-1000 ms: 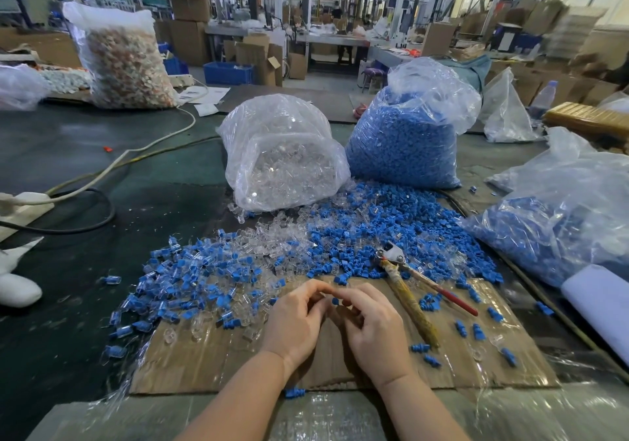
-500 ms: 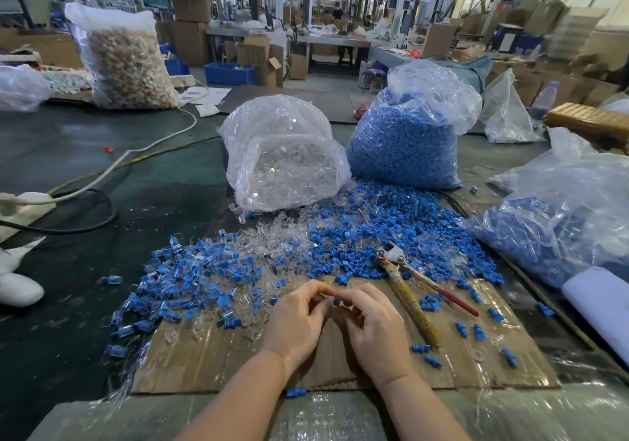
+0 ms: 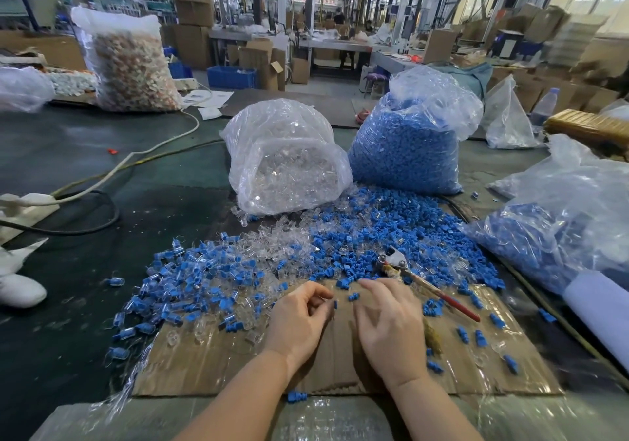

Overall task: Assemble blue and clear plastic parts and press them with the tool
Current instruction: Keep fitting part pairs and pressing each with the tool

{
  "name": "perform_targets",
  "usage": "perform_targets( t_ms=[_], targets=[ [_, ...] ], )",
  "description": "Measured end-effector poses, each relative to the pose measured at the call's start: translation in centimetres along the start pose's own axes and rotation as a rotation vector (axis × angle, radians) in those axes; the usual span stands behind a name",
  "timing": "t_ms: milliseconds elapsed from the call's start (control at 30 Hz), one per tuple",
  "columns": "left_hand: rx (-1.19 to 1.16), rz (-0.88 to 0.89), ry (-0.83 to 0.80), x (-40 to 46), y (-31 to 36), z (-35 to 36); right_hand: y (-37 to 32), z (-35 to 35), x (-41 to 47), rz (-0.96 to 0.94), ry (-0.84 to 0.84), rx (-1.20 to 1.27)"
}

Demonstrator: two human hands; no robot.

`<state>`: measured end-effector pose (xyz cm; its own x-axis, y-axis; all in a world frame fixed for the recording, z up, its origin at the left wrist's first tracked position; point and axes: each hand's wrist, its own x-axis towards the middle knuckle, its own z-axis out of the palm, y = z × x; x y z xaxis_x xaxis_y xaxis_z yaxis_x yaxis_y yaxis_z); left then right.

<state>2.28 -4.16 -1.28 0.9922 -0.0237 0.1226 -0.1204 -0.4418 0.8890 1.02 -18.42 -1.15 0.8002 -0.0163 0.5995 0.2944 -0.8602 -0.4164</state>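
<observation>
Hands over cardboard sheet [image 3: 211,365] at lower centre | left hand [image 3: 299,318] fingers curled, pinching small blue-and-clear part [image 3: 335,303] | right hand [image 3: 388,325] fingers relaxed, holding nothing | pliers-like tool [image 3: 394,261] lay just right | blue parts [image 3: 391,233] and clear parts [image 3: 272,246] heaped mid-frame on tabletop [image 3: 85,270].
</observation>
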Motion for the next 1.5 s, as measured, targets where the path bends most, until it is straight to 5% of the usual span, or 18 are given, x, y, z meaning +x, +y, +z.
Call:
perform_targets(
  t_ms=[100, 233, 333, 567, 700, 833, 933, 1500],
  targets=[
    [-0.028, -0.022, -0.005, 0.0, 0.0, 0.0, 1.2, -1.3, 1.0, 0.219, -0.026, -0.293],
    [-0.098, -0.058, 0.006, 0.4, 0.3, -0.1, 3.8, -2.7, 2.2, 0.579, -0.470, -0.598],
    [-0.166, -0.092, 0.028, 0.6, 0.6, -0.3, 4.5, -2.8, 2.3, 0.578, -0.561, -0.639],
    [-0.360, -0.193, 0.047, 1.0, 1.6, -1.0, 2.7, -3.6, 3.5, 0.368, -0.456, -0.772],
    [-0.503, -0.286, 0.100, 1.9, 2.2, -1.9, 1.3, -3.9, 5.1, 0.309, -0.537, -0.412],
    [-0.574, -0.342, 0.160, 3.2, 2.6, -2.8, -1.5, -4.5, 5.9, 0.577, -0.810, 0.310],
    [-0.535, -0.376, 0.191, 3.8, 2.4, -3.5, -2.8, -4.9, 5.7, 0.714, -0.937, 0.540],
    [-0.420, -0.371, 0.251, 4.1, 2.5, -4.3, -4.3, -4.6, 5.6, 0.712, -1.056, 0.582]
  ],
)
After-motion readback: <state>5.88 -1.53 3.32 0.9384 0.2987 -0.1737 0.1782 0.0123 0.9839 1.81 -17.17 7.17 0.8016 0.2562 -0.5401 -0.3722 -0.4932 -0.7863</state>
